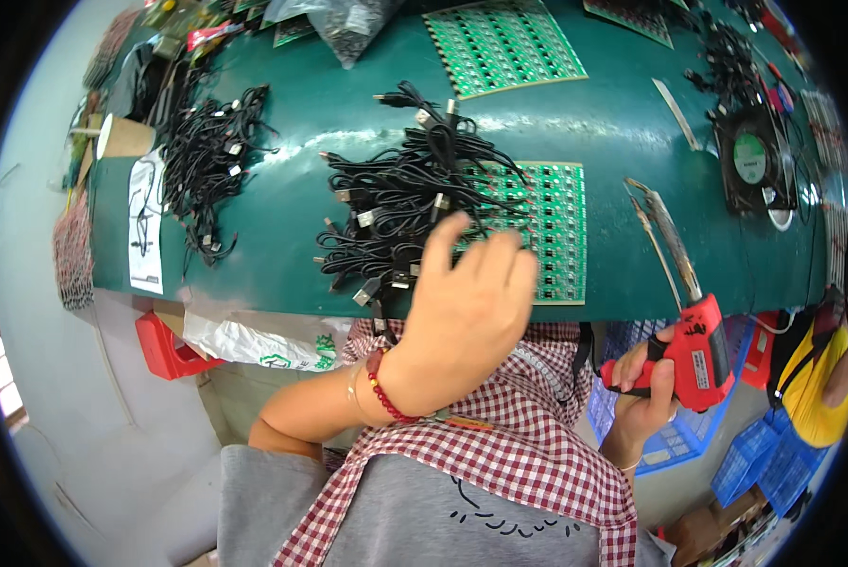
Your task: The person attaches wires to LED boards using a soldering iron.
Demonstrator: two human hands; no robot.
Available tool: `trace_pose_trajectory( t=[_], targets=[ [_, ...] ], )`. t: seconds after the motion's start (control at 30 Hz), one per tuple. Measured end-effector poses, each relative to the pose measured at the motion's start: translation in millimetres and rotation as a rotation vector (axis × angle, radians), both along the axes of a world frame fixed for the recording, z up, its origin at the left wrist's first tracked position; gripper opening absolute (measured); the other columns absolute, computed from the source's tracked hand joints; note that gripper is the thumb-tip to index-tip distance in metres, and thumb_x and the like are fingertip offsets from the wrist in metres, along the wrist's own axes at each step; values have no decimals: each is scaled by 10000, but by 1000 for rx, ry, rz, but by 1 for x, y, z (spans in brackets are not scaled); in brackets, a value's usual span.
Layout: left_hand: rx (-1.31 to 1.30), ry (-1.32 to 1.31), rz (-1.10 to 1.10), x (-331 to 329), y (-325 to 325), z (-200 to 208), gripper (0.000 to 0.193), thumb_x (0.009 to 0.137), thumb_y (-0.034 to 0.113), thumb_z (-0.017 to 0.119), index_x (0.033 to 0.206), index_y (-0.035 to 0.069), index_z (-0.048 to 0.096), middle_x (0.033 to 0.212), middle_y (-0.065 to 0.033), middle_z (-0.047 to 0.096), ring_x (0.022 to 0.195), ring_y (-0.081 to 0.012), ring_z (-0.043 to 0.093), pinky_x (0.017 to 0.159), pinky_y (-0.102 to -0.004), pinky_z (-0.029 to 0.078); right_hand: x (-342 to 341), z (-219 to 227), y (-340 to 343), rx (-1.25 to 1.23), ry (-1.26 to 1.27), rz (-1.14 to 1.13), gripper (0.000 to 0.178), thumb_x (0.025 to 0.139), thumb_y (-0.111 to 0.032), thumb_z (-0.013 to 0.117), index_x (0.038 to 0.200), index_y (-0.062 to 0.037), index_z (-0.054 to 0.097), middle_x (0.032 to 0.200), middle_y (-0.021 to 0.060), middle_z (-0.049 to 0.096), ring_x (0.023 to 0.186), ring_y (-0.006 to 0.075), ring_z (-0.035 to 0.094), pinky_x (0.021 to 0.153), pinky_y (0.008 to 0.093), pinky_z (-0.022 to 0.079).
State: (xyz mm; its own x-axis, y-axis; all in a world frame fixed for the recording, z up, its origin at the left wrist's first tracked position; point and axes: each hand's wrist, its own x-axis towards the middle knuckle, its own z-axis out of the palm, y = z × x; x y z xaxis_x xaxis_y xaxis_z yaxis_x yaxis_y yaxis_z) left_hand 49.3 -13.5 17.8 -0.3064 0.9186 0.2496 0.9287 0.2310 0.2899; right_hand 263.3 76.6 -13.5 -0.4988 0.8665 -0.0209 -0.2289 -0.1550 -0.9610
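Note:
My left hand (476, 307) reaches over a green circuit board panel (561, 236) at the table's near edge, beside a heap of black USB cables (396, 189). Its fingers are curled and their tips are hidden, so what they pinch does not show. Several thin cable ends lie across the left part of the panel. My right hand (646, 387) grips a red and black soldering gun (698, 354) by its handle. The gun's long metal tip and thin feed tube point up over the table, right of the panel and apart from it.
A second cable bundle (211, 165) lies at left by a printed sheet (146, 227) and paper cup (126, 137). Another green panel (504, 47) lies at the back near a plastic bag (348, 28). A metal strip (676, 113) and black fan (753, 161) are at right.

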Motion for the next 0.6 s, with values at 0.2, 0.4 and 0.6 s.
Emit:
trace_pose_trajectory(
  t=[0.2,0.4,0.6],
  targets=[
    [-207,234,-164,-42,8,15,152,781,125,539,894,51,610,1006,-112,609,1021,-253,582,1023,-430,363,2,-1,0,-88,25,-87,310,964,-206,463,1178,13,415,608,54,445,484,111,403,472,256,384],
    [39,-406,-93,-117,-11,21,130,840,106,594,944,44,641,940,-113,663,862,-296,638,761,-366,503,2,0,2,-97,35,-106,300,969,-200,464,1175,8,398,620,53,452,494,97,401,461,237,374],
    [-242,384,325,-274,-69,-25,212,718,-25,596,883,107,612,1026,-50,561,1025,-278,525,801,-390,471,1,4,4,-77,54,-78,289,968,-203,467,1164,1,408,635,56,464,492,97,405,452,241,378]
  ],
)
